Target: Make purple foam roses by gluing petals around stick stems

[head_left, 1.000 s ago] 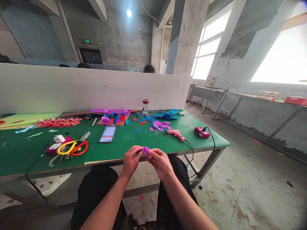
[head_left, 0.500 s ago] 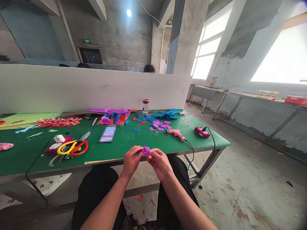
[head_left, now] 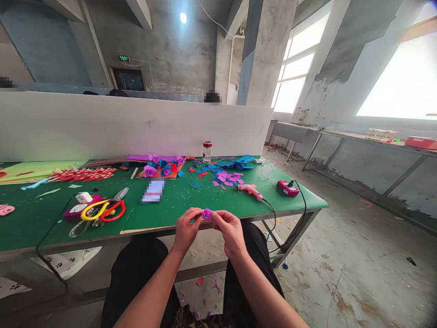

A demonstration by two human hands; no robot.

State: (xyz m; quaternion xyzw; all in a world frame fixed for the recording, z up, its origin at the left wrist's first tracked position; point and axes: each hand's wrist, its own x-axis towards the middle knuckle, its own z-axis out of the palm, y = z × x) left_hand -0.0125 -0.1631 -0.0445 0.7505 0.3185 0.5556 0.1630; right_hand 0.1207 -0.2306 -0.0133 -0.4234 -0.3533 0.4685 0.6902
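Observation:
A small purple paper rose [head_left: 206, 214] is held up at the near edge of the green table [head_left: 184, 193]. My left hand [head_left: 187, 230] pinches it from the left, thumb and forefinger closed on its side. From the right, my right hand [head_left: 230, 231] grips the rose's edge between thumb and fingertips. Past my hands lie purple paper petals [head_left: 227, 177] and blue paper pieces [head_left: 241, 162]. A pink glue gun [head_left: 251, 191] rests to the right, its cord hanging over the table edge. Finished paper roses [head_left: 150, 171] in purple, blue and red sit at the back.
Scissors with yellow and red handles [head_left: 102, 212] lie on the left beside a purple power box [head_left: 73, 212]. A phone [head_left: 153, 190] is nearer the middle. A red-capped jar [head_left: 207, 152] stands by the white partition [head_left: 136, 125]. Another power box [head_left: 287, 188] sits at right.
The fingers of my right hand have shifted slightly on the rose, now straighter and closer together. My left hand stays nearly still.

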